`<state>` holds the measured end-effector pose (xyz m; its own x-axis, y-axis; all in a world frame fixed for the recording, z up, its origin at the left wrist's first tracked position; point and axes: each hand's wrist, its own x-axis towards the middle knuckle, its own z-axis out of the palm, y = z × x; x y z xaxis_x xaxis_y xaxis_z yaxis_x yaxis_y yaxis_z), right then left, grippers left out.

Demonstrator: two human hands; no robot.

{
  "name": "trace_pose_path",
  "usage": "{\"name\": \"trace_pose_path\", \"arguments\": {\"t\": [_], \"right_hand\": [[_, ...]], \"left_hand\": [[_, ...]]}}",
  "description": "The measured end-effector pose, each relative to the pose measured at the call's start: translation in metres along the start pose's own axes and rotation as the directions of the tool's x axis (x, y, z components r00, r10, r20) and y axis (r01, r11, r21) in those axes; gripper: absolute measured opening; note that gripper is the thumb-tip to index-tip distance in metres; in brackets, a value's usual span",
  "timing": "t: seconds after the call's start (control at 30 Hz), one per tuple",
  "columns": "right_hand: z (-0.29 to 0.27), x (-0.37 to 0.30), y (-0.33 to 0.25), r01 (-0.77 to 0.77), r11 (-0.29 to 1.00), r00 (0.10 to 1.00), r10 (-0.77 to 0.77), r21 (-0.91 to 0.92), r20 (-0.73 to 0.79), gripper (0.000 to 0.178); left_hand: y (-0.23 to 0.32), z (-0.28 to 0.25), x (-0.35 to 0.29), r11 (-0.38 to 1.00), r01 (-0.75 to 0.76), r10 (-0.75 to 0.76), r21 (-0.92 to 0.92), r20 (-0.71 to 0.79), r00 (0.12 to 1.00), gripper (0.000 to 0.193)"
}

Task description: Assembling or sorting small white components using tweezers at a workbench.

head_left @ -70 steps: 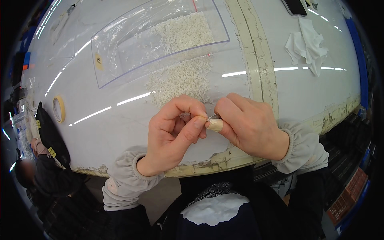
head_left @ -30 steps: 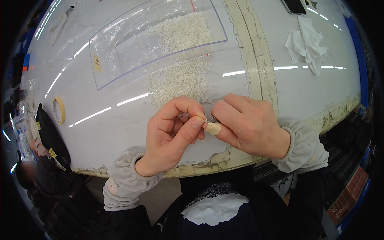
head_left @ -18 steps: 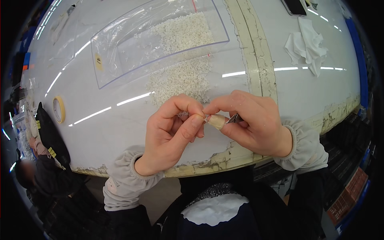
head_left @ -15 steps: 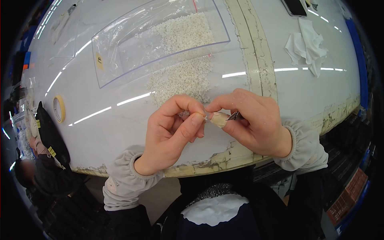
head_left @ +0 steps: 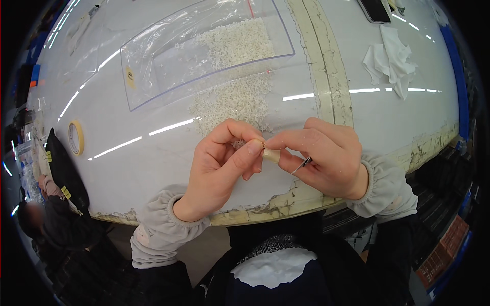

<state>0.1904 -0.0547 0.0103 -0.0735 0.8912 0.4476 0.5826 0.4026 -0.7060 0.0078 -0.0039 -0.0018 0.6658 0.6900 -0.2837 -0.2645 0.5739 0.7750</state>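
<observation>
Thumb and index finger of my left hand (head_left: 217,176) pinch a tiny whitish piece (head_left: 263,146), mostly hidden by the fingertips. A few more white bits (head_left: 237,144) show between its curled fingers. My right hand (head_left: 329,160) meets the left, its index fingertip and thumb closed at the same piece. Beige tape (head_left: 272,154) wraps the right thumb. A thin metal tool (head_left: 302,165) is tucked between that thumb and the curled fingers; its exact kind is unclear. Beyond both hands lies a heap of tiny white pieces (head_left: 229,104).
A clear plastic bag or sheet (head_left: 153,94) with more white pieces lies behind the heap. A tape roll (head_left: 76,137) and a black pouch (head_left: 66,168) are at left. White cloth (head_left: 390,61) and a phone (head_left: 374,10) are at right. Another person (head_left: 66,222) sits at far left.
My right hand has moved slightly left, bringing its index finger and thumb together at the left fingertips. The metal tool has tilted within the right hand.
</observation>
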Motion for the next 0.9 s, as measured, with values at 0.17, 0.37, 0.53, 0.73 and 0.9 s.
{"name": "trace_pose_path", "arguments": {"t": [0.17,0.37,0.53,0.73,0.9], "right_hand": [[0.0,0.0002,-0.0011,-0.042,0.999,0.999,0.043,0.028,-0.015,0.032],[0.0034,0.0003,-0.0014,0.026,0.998,0.998,-0.023,0.06,-0.055,0.029],[-0.001,0.0008,-0.0024,0.088,0.994,0.996,-0.087,-0.056,0.023,0.029],[0.0039,-0.0017,0.0018,0.018,0.984,0.998,-0.008,-0.178,0.059,0.022],[0.0044,-0.0053,0.0006,-0.058,0.956,0.971,0.121,-0.288,0.207,0.016]], "left_hand": [[0.0032,0.0014,0.0016,0.998,0.027,-0.026,-0.063,0.007,1.0,0.012],[0.0073,-0.0003,0.0002,0.971,0.175,-0.164,-0.163,0.074,0.984,0.014],[0.005,-0.0061,-0.0004,0.985,0.128,-0.121,-0.112,0.066,0.99,0.011],[0.0065,-0.0019,0.0008,0.996,0.029,-0.031,0.084,0.023,0.999,0.008],[0.0088,0.0015,0.0007,0.974,-0.046,0.04,0.223,0.031,0.999,0.006]]}}
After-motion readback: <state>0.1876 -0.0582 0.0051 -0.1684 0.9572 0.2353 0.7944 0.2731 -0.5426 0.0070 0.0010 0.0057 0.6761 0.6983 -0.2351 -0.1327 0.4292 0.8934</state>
